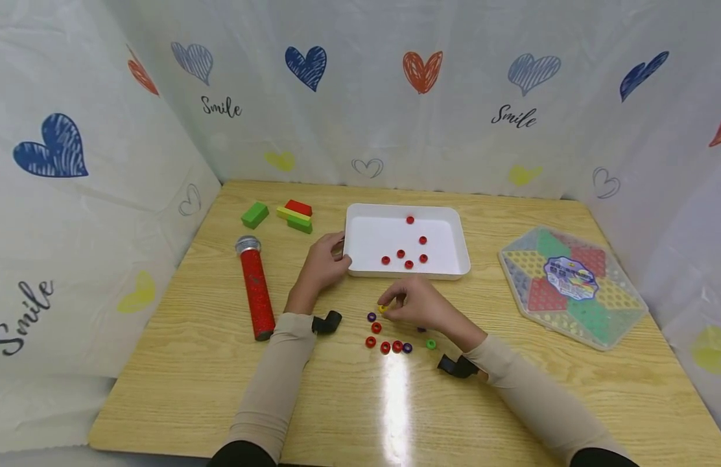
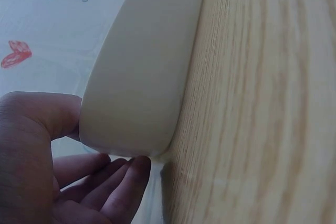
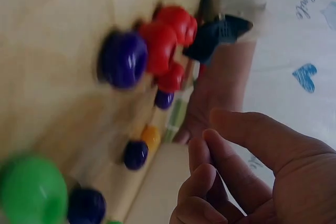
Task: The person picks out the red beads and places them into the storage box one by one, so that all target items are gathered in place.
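My left hand (image 1: 327,263) grips the white tray (image 1: 465,267) by its left side. In the left wrist view the thumb lies behind the rim and the fingers (image 2: 128,192) bend below the tray's end (image 2: 136,87). Several red ring beads (image 1: 423,240) lie inside the tray. My right hand (image 1: 415,303) is over the table in front of the tray, thumb and forefinger close together beside a yellow ring bead (image 1: 382,309). No bead shows between these fingertips in the right wrist view, where a yellow bead (image 3: 151,136) rests on the table past them.
Loose red beads (image 1: 370,342), purple beads (image 1: 407,348) and a green bead (image 1: 431,344) lie near the right hand. A red microphone (image 1: 257,292) and coloured blocks (image 1: 255,215) are at left. A hexagonal game box (image 1: 570,285) lies at right.
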A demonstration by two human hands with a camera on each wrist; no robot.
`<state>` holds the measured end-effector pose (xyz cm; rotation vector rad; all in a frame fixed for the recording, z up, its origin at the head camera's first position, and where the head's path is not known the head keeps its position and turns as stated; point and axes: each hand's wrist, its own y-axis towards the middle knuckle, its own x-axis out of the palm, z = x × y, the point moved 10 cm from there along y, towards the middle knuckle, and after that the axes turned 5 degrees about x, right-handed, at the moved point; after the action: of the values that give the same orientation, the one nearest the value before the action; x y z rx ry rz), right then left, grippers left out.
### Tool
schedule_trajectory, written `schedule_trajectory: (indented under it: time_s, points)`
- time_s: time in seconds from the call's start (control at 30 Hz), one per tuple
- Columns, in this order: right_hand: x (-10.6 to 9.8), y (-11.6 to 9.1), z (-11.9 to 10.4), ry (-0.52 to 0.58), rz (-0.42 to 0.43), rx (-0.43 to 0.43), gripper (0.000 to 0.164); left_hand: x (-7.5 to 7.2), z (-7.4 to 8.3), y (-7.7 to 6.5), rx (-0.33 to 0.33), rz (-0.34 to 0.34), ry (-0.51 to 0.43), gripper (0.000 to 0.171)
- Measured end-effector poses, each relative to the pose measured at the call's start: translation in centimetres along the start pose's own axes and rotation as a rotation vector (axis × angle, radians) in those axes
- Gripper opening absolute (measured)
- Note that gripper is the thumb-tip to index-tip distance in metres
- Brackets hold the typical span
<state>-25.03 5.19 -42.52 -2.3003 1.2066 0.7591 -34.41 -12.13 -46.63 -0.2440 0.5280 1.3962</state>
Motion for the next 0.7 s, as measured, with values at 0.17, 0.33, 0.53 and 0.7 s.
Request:
schedule_trajectory:
  time_s: [0.17,0.33,0.53,0.7]
  points:
    - [1.8,-0.6,-0.1,0.019,-0.032,0.026,0.012,-0.1,0.2,0.0,0.009,-0.002,-0.008,0.06]
    - [2.7,-0.9,-0.1,0.009,-0.031,0.016,0.012,-0.1,0.3,-0.1,0.009,-0.007,-0.009,0.061]
    - [3.2,-1.0,-0.1,0.024,-0.044,-0.005,0.017,-0.2,0.6,-0.1,0.004,-0.004,-0.004,0.06]
    - [3.6,-1.0,0.0,0.021,-0.063,-0.009,0.019,-0.2,0.5,-0.2,-0.001,-0.009,-0.01,0.061]
